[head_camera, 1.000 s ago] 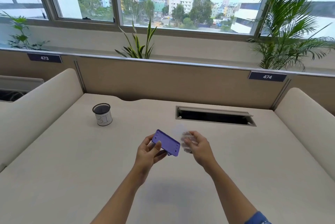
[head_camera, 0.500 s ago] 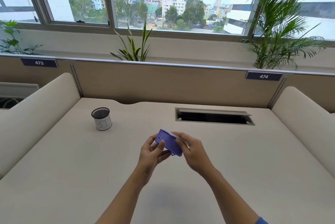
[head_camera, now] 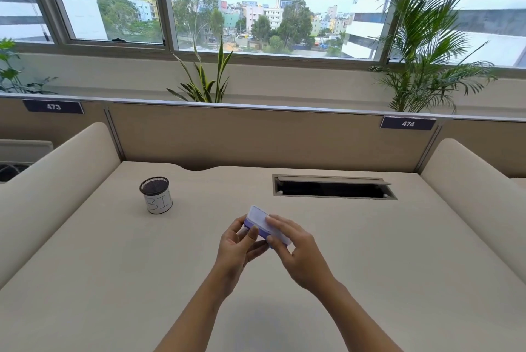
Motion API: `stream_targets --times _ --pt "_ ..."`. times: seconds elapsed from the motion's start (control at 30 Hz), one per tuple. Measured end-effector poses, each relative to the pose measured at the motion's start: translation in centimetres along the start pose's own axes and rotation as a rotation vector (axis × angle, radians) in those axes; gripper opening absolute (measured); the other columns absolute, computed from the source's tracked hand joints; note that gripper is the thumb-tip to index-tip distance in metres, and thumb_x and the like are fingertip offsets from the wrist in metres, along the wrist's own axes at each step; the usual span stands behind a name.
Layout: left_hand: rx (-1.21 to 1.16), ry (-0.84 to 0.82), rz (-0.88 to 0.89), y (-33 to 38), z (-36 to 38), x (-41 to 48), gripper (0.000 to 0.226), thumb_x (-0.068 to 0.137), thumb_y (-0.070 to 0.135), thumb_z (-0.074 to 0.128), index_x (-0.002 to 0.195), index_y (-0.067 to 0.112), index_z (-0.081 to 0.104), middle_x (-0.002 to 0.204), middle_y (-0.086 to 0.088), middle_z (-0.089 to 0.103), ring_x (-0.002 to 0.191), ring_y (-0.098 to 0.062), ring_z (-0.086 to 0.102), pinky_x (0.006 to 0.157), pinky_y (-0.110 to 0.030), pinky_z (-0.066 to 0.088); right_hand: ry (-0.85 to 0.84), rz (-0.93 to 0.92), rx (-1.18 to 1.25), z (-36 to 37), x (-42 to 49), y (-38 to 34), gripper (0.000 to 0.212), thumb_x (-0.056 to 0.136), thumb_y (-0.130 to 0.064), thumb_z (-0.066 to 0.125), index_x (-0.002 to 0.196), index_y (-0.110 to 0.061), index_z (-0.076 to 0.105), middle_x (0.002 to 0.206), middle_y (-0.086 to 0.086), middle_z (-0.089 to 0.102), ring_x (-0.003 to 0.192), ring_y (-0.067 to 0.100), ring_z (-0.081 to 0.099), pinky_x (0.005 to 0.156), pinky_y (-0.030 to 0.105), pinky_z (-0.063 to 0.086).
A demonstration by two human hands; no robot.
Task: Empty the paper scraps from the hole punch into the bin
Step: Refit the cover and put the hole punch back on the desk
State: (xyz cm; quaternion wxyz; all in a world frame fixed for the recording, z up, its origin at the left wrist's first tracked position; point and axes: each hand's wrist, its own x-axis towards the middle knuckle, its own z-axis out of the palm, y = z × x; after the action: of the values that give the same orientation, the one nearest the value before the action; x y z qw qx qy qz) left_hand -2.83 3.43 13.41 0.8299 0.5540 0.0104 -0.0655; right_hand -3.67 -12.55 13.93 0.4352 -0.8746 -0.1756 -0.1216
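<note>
- Head view, nearest: both forearms reach in from the lower edge and meet above the middle of the bench.
- Left hand: fingers curled round the near-left end of the hole punch, thumb laid on its purple side. Firm hold.
- Right hand: fingers extended and laid flat across the pale clear cover on the punch's upper face, pressing on it rather than wrapped round it. Whether the cover is seated or loose cannot be told.
- Hole punch: held clear of the bench between the two hands; long axis runs from far-left to near-right, far-left end free of both hands.
- Bin: small mesh cup with a white label, upright, mouth open, standing farther back and to the left of the punch, well apart. Left hand is the nearer one.
- Judgement: the bench between hands and bin is bare, so the way there is unobstructed. The bin's mouth is narrow against the punch's length; scraps may spill past the rim.
- Farther right: a cable slot lies open in the bench, away from that route.
</note>
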Motion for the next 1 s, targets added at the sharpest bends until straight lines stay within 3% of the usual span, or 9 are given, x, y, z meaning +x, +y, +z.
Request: stream_targets --times 0.2,0.37,0.43,0.53,0.6,0.73,0.83,1.0 --pt "0.025 0.024 0.008 0.3 0.1 0.2 0.035 0.091 0.013 0.058 0.126 0.016 0.055 0.111 -0.008 0.072 0.095 -0.033 0.072 0.075 -0.031 0.06 -0.009 -0.053 -0.069 -0.2 0.1 0.3 0.049 0.091 -0.033 0.062 0.138 -0.032 0.049 0.144 -0.013 0.049 0.132 0.007 0.045 0.107 0.029 0.045" --pt "0.003 0.021 0.011 0.6 0.2 0.4 0.044 0.083 0.02 0.063 0.126 0.011 0.056 0.114 -0.01 0.071 0.096 -0.034 0.071 0.076 -0.032 0.06 -0.002 -0.081 -0.111 0.3 0.1 0.8 0.05 0.094 -0.023 0.06 0.142 -0.03 0.046 0.147 -0.011 0.045 0.142 0.015 0.035 0.113 0.028 0.038" --pt "-0.013 0.016 0.012 0.6 0.3 0.5 0.051 0.079 0.022 0.065 0.127 0.007 0.055 0.117 -0.013 0.069 0.098 -0.035 0.07 0.078 -0.033 0.059 -0.002 -0.087 -0.134 0.6 0.0 0.9 0.048 0.097 -0.025 0.054 0.143 -0.03 0.043 0.148 -0.013 0.04 0.144 0.014 0.028 0.112 0.022 0.035" --pt "-0.014 0.024 0.012 0.6 0.3 0.5 0.055 0.077 0.023 0.067 0.128 0.007 0.055 0.12 -0.014 0.068 0.099 -0.034 0.07 0.079 -0.034 0.059 0.005 -0.113 -0.225 1.0 -0.2 0.9 0.051 0.098 -0.045 0.032 0.145 -0.028 0.04 0.148 -0.013 0.037 0.143 0.015 0.028 0.109 0.025 0.039" --pt "-0.015 0.027 0.01 0.5 0.3 0.5 0.058 0.076 0.024 0.068 0.129 0.008 0.054 0.122 -0.014 0.066 0.101 -0.033 0.07 0.08 -0.035 0.059 0.017 -0.138 -0.274 1.2 -0.2 1.1 0.054 0.098 -0.047 0.026 0.145 -0.024 0.04 0.149 -0.009 0.039 0.142 0.019 0.031 0.106 0.029 0.043" --pt "-0.022 0.0 -0.011 1.0 0.3 0.5 0.057 0.077 0.022 0.067 0.131 0.01 0.053 0.12 -0.01 0.068 0.1 -0.032 0.07 0.078 -0.033 0.059 0.07 -0.187 -0.351 1.4 -0.3 1.2 0.047 0.097 -0.022 0.051 0.143 -0.015 0.043 0.144 0.002 0.049 0.134 0.027 0.044 0.098 0.036 0.053" --pt "0.013 -0.045 -0.027 1.6 0.3 0.3 0.047 0.083 0.018 0.063 0.129 0.012 0.056 0.113 -0.006 0.073 0.097 -0.034 0.071 0.077 -0.033 0.059 0.107 -0.204 -0.344 1.3 -0.3 1.0 0.049 0.094 -0.015 0.055 0.142 -0.011 0.046 0.139 0.006 0.056 0.127 0.029 0.053 0.094 0.038 0.054" --pt "0.063 -0.057 -0.059 2.9 0.6 0.1 0.031 0.093 0.015 0.055 0.122 0.022 0.06 0.114 0.0 0.07 0.089 -0.036 0.073 0.076 -0.033 0.06 0.201 -0.144 -0.208 0.3 -0.2 0.2 0.038 0.095 -0.013 0.049 0.132 -0.007 0.056 0.119 0.006 0.07 0.102 0.018 0.069 0.088 0.022 0.056"
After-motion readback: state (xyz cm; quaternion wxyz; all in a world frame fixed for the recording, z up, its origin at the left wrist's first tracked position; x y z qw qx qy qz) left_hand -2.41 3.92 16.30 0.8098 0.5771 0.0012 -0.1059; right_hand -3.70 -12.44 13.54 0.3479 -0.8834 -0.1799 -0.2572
